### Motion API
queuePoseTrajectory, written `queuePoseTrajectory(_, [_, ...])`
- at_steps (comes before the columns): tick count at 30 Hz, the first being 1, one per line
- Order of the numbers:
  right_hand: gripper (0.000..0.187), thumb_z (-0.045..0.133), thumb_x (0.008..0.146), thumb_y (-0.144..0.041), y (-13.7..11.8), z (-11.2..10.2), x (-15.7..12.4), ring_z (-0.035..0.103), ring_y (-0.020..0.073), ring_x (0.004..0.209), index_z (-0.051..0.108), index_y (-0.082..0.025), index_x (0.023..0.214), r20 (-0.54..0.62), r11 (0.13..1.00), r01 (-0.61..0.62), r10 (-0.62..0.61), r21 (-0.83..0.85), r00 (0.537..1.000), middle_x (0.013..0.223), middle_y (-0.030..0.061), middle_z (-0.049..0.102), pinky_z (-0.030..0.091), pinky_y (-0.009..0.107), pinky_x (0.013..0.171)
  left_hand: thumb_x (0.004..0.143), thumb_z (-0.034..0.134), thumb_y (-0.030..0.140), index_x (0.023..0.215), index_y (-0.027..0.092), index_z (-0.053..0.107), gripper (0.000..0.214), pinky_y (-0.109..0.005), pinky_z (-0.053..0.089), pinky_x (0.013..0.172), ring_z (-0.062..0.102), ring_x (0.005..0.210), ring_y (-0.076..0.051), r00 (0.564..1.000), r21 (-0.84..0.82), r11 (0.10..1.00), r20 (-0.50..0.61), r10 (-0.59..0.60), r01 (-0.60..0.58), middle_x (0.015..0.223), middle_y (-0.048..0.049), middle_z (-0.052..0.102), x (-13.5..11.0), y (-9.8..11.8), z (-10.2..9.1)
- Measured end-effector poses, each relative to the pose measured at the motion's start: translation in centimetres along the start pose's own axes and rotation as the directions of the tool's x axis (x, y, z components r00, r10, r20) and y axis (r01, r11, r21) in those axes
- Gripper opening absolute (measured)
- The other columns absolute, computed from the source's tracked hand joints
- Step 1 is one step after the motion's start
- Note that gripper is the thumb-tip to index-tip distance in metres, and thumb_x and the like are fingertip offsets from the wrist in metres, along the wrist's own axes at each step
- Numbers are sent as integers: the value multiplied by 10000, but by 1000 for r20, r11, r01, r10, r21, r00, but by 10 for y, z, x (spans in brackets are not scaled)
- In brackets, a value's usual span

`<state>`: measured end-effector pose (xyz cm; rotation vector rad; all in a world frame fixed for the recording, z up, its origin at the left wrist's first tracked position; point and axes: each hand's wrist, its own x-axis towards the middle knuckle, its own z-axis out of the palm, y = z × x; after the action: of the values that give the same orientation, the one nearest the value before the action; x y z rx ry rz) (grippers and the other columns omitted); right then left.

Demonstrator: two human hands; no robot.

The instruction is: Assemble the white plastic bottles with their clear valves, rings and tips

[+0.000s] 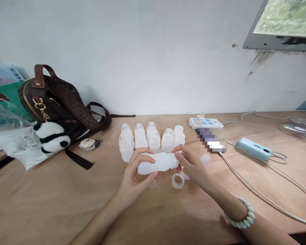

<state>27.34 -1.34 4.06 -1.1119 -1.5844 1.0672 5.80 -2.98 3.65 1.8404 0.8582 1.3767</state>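
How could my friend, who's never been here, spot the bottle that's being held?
Below the white wall, on the wooden table, is a cluster of standing bottles. Just in front, the left grip and right grip hold a white bottle. It alone is tipped sideways, neck pointing right, while its neighbours stand upright.

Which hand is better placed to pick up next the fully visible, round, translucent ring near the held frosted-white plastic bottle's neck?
Likely the right hand: it is closer to the translucent ring and only pinches one end of the frosted-white plastic bottle, while the left hand grips its body.
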Motion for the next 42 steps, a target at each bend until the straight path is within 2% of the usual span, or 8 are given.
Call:
queuePoseTrajectory(7, [461,614,890,-553,-9,-9,1,567,139,561,462,-232,1185,181,986,-50,20,161,983,602,-56,629,414,254,552,810,721,294,1025,243,580,262,-266,489,680,617,809,-165,929,-164,926,-97,-358,340,1022,-13,633,5,2,-1])
queuePoseTrajectory(17, [373,656,857,-300,-18,-10,-2,537,133,531,509,-251,1196,231,997,32,-17,-64,973,553,-93,598,382,269,588,769,765,432,1075,186,550,448,-203,434,502,568,541,-90,753,-458,640,105,-650,616,771,23,618,10,10,0])
queuePoseTrajectory(21, [344,743,777,-400,-10,-10,2,475,114,505,598,-220,1031,117,994,45,-34,-97,993,569,-84,537,332,243,513,797,751,402,1049,211,554,373,-227,460,551,581,603,-111,815,-396,733,77,-574,553,858,3,626,8,7,0])
queuePoseTrajectory(25, [394,601,881,-552,1,-10,7,460,105,481,576,-191,725,105,999,3,2,-48,994,544,-36,539,335,240,476,776,778,226,977,241,629,251,-283,490,789,608,1001,-213,980,-125,972,-13,-200,196,1093,-45,621,2,6,1])
queuePoseTrajectory(28, [585,452,928,-670,3,-11,8,444,106,447,507,-195,591,161,999,-22,26,-27,987,466,-23,495,329,242,455,791,760,182,975,257,657,225,-316,474,864,574,1109,-247,999,-5,1000,18,-30,30,1175,-60,603,-1,8,3])
queuePoseTrajectory(31, [629,382,916,-750,0,-12,8,517,129,495,592,-181,748,181,999,-24,18,30,983,561,-5,563,389,246,469,785,766,254,986,237,630,243,-293,498,747,628,926,-220,982,-78,979,-10,-189,187,1044,-51,638,-1,9,5])
queuePoseTrajectory(37, [417,704,856,-474,-1,-13,3,598,164,786,577,-245,1181,221,983,179,-168,-31,961,874,3,641,473,269,665,809,723,470,1032,197,550,393,-212,418,486,536,509,-112,811,-383,737,60,-582,557,663,43,572,6,8,5])
queuePoseTrajectory(42, [280,686,851,-455,5,-7,4,522,113,587,579,-205,919,160,996,42,-53,74,986,722,-24,599,393,222,515,793,767,343,999,218,576,308,-224,477,572,618,734,-157,922,-227,898,-7,-388,376,924,-27,626,1,9,6])
